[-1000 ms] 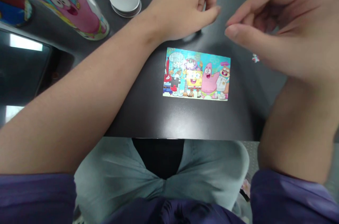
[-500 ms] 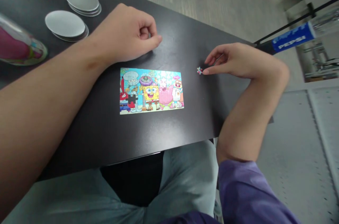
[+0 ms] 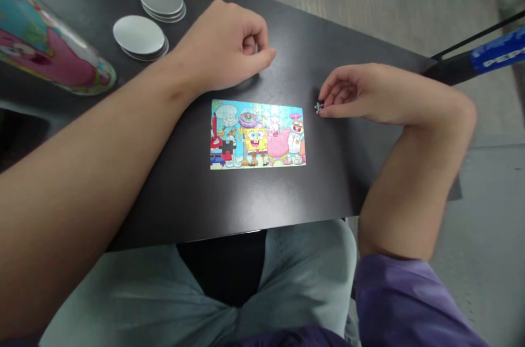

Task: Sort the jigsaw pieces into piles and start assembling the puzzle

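Near silver discs (image 3: pixel 138 34), a printed canister (image 3: pixel 61 54); right grip (image 3: pixel 355 91) pinches puzzle piece (image 3: pixel 318 107), left grip (image 3: pixel 238 46) together.

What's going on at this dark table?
Someone's right hand has a small loose puzzle piece at its fingertips. The left hand rests half-curled above a cartoon jigsaw, holding nothing that I can see. The jigsaw is nearly complete, with a dark gap at its lower left. Silvery discs lie in two stacks beyond the left forearm.

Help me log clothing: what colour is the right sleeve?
The right sleeve is purple; clearest in the head view.
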`<state>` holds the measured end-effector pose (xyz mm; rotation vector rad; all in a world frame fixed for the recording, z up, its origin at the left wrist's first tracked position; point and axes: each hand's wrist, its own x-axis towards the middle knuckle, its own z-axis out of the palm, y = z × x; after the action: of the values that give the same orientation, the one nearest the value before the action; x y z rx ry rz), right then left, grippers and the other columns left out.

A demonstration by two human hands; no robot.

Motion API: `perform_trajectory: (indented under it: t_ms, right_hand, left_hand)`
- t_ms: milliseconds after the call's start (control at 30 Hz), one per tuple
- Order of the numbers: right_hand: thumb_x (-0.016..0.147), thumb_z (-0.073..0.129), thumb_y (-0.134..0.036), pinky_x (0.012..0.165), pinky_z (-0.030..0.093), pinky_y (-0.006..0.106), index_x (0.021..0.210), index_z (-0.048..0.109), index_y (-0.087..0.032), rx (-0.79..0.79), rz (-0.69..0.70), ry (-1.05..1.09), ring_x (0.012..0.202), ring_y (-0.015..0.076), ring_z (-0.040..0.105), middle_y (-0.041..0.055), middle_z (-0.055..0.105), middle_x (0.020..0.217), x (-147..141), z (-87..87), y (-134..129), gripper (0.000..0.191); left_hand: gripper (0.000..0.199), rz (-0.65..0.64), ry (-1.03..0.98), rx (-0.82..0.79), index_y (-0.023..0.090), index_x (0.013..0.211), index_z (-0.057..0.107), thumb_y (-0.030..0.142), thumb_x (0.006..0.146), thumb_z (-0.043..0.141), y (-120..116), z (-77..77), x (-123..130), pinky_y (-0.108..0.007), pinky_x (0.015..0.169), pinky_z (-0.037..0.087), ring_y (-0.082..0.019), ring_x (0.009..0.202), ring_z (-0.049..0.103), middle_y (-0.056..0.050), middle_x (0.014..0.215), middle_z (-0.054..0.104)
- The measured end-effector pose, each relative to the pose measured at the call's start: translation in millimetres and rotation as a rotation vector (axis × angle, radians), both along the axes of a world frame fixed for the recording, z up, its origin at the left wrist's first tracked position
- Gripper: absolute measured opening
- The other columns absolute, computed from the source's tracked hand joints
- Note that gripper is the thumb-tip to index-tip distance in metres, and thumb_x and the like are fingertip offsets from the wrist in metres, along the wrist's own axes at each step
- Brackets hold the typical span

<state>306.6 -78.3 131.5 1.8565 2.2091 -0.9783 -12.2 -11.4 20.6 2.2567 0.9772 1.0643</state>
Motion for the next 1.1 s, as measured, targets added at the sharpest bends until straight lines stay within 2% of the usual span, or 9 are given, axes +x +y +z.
perform_trajectory:
  t_ms: [100,233,400,500,633,767,900,1033,1100]
  right_hand:
    - [0.101,0.101,-0.034,0.097,0.064,0.055,0.116,0.088,-0.031,0.030,0.010,-0.028,0.103,0.0345,0.085,0.0071,0.092,0.111,-4,-0.8,0,0.019]
    - [0.099,0.098,-0.038,0.094,0.066,0.060,0.107,0.086,-0.038,0.064,0.048,-0.108,0.099,0.0384,0.086,0.0042,0.090,0.103,-5,0.4,1,0.014]
    - [0.098,0.096,-0.036,0.095,0.066,0.060,0.099,0.075,-0.040,0.056,0.077,-0.022,0.101,0.0385,0.084,0.0015,0.087,0.100,-6,-0.8,-1,0.022]
    - [0.101,0.099,-0.031,0.092,0.063,0.052,0.104,0.079,-0.037,0.061,0.112,0.171,0.096,0.0310,0.077,0.0020,0.085,0.100,-14,-4.4,-3,0.021]
    - [0.101,0.105,-0.021,0.089,0.063,0.039,0.105,0.087,-0.031,0.020,0.130,0.641,0.095,0.0219,0.078,0.0005,0.088,0.103,-38,-15.3,-9,0.021]
    - [0.097,0.120,-0.026,0.080,0.062,0.031,0.100,0.089,-0.026,-0.076,0.119,0.976,0.087,0.0172,0.081,-0.0024,0.089,0.095,-67,-32.3,-18,0.031]
    - [0.097,0.123,-0.029,0.078,0.062,0.029,0.101,0.094,-0.026,-0.105,0.147,1.071,0.087,0.0164,0.081,-0.0017,0.092,0.097,-87,-44.9,-25,0.029]
    - [0.094,0.122,-0.023,0.082,0.066,0.028,0.097,0.095,-0.027,-0.088,0.136,1.064,0.086,0.0161,0.081,-0.0019,0.091,0.094,-98,-50.8,-30,0.028]
    - [0.096,0.118,-0.020,0.086,0.070,0.029,0.102,0.096,-0.029,-0.088,0.116,1.069,0.089,0.0165,0.083,-0.0030,0.091,0.097,-102,-52.6,-33,0.025]
  left_hand:
    - [0.021,0.030,0.015,-0.006,0.030,0.076,0.069,0.035,0.095,0.078,-2,3.7,1,-0.046,0.090,0.051,-0.019,0.065,0.052,0.005,0.064,0.059]
    - [0.023,0.020,0.038,-0.025,0.034,0.077,0.069,0.042,0.097,0.076,-4,6.1,-2,-0.048,0.093,0.055,-0.022,0.069,0.058,0.003,0.066,0.063]
    - [0.023,-0.004,0.000,-0.006,0.035,0.076,0.067,0.048,0.094,0.073,1,0.8,-2,-0.049,0.088,0.050,-0.023,0.067,0.055,0.003,0.062,0.060]
    - [0.022,-0.028,-0.066,0.049,0.036,0.073,0.067,0.047,0.090,0.075,6,-7.0,0,-0.048,0.081,0.046,-0.023,0.064,0.054,0.003,0.058,0.059]
    - [0.020,-0.040,-0.095,0.066,0.037,0.072,0.069,0.043,0.090,0.077,11,-13.0,0,-0.049,0.077,0.044,-0.023,0.063,0.052,0.004,0.053,0.056]
    - [0.018,-0.033,-0.090,0.065,0.035,0.074,0.070,0.037,0.090,0.078,10,-11.9,1,-0.048,0.076,0.043,-0.022,0.061,0.051,0.004,0.057,0.059]
    - [0.021,-0.036,-0.064,0.049,0.032,0.074,0.069,0.026,0.091,0.080,8,-8.6,3,-0.046,0.078,0.041,-0.021,0.062,0.048,0.005,0.060,0.057]
    - [0.030,-0.005,-0.031,0.011,0.027,0.075,0.068,0.005,0.091,0.082,1,-0.9,7,-0.042,0.080,0.039,-0.017,0.064,0.046,0.006,0.064,0.058]
    - [0.036,0.030,-0.007,-0.023,0.024,0.076,0.068,-0.004,0.092,0.082,-4,4.8,10,-0.039,0.081,0.037,-0.016,0.065,0.047,0.007,0.067,0.060]
